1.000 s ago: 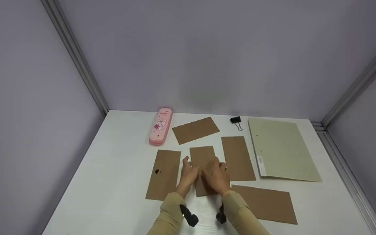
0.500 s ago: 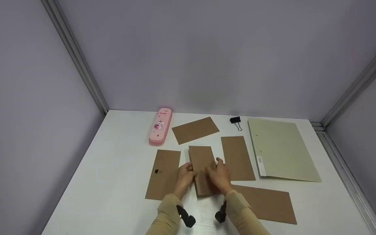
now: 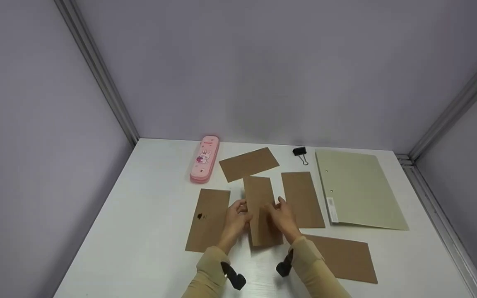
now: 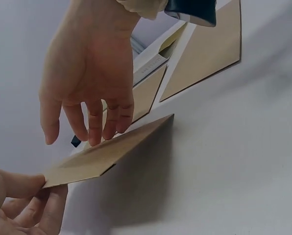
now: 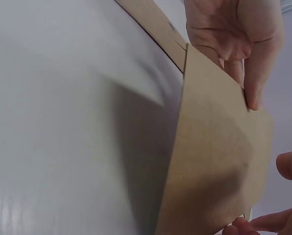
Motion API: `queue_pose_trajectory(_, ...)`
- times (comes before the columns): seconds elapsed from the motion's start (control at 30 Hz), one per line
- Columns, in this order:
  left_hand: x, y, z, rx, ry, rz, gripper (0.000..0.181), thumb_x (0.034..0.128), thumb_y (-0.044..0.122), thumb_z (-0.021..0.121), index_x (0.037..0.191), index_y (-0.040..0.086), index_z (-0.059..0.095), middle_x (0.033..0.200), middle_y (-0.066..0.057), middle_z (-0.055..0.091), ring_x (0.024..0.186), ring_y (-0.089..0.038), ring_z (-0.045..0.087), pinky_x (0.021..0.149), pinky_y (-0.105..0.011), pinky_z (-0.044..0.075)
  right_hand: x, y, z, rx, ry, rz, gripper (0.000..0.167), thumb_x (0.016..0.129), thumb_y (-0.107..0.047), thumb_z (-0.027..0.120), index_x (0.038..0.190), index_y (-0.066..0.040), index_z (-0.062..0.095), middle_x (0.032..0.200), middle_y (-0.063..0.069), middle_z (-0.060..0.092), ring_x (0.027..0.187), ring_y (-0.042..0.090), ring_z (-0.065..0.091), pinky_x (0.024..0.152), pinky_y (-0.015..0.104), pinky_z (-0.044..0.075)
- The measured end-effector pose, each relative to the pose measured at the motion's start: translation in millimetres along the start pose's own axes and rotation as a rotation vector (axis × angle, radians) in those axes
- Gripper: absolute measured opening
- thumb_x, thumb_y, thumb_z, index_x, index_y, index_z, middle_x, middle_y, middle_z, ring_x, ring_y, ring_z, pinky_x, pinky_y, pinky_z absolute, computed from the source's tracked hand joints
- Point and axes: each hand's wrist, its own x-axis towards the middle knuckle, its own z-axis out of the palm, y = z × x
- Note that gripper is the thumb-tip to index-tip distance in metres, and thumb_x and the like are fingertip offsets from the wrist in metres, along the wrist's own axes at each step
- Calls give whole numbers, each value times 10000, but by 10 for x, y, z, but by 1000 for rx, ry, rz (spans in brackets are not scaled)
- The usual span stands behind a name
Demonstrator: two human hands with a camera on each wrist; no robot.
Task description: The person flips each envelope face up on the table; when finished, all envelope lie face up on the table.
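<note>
Only one brown card is up so far, between the left hand I have pinching it and the loose right hand, with four other cards flat around them.

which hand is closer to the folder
Right. The right hand is left of the folder, with a flat card between them; the left hand is farther left, pinching the raised card.

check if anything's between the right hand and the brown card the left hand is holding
Nothing visible is: the right hand is right at the edge of the brown card pinched by the left hand; whether it touches, I cannot tell.
</note>
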Motion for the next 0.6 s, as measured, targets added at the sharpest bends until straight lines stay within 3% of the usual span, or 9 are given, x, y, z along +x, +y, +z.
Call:
queue_pose_trajectory(0.17, -28, 96, -1, 11, -11, 48, 534, 887, -41, 627, 1419, -51, 580, 1258, -265, 699, 861, -154, 613, 671, -280, 537, 11, -84, -65, 20, 4, -5, 724, 1057, -349, 588, 1588, 81, 350, 1441, 314, 534, 1321, 424, 547, 1145, 569, 458)
queue_pose_trajectory(0.33, -49, 185, 12, -2, -15, 107, 458, 938, -12, 647, 1395, 14, 625, 1214, -244, 720, 857, -163, 652, 711, -292, 555, 18, -150, -111, 71, 61, -60, 595, 1036, -241, 633, 1524, 58, 469, 1267, 252, 558, 1148, 336, 551, 965, 451, 520)
queue_pose_trajectory(0.43, -62, 203, 19, 38, 37, 152, 408, 980, 5, 656, 1380, 84, 634, 1170, -199, 724, 859, -173, 689, 734, -296, 570, 2, -191, -131, 134, 86, -84, 548, 1031, -210, 637, 1504, 26, 494, 1211, 196, 503, 1085, 283, 506, 876, 377, 489)
queue_pose_trajectory(0.6, -68, 213, 28, 153, 181, 256, 339, 1008, 49, 680, 1327, 158, 640, 1154, -111, 711, 970, -217, 725, 825, -345, 616, -51, -275, -148, 205, 128, -130, 518, 1033, -229, 639, 1480, -2, 507, 1234, 188, 471, 1056, 254, 492, 844, 315, 459)
